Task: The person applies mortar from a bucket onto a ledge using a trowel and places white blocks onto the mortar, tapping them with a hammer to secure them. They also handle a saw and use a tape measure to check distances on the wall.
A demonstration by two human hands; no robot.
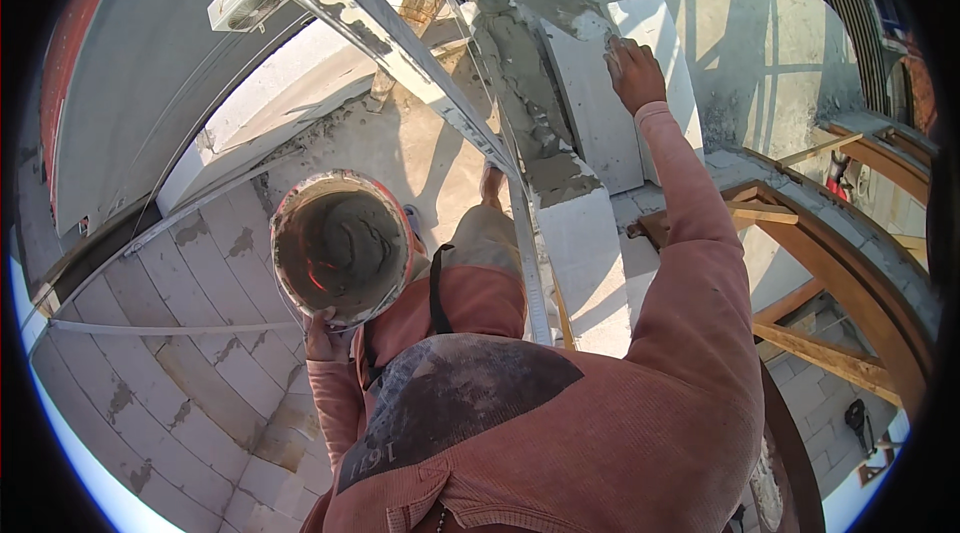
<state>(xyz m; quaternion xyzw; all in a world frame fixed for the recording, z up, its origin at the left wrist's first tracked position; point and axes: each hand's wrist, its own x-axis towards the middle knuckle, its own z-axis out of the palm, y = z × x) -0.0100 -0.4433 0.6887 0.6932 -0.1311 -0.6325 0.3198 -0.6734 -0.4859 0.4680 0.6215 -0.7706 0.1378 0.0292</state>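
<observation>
My left hand (320, 335) grips a round bucket (285, 233) at its near rim or handle; wet grey mortar (350, 238) lies inside it. My right hand (633, 73) reaches forward to the top of the white blocks (590, 113), fingers curled round something small that I cannot make out. A thick, uneven band of mortar (510, 63) covers the ledge beside these blocks, with another patch on the nearer white block (580, 243).
A mortar-stained metal beam (360, 28) slopes down past the ledge. A grey panel (120, 103) and outdoor unit (245, 3) are at upper left. Block walling (190, 353) lies below left. Wooden framing (830, 263) curves along the right. My foot (492, 183) shows beside the beam.
</observation>
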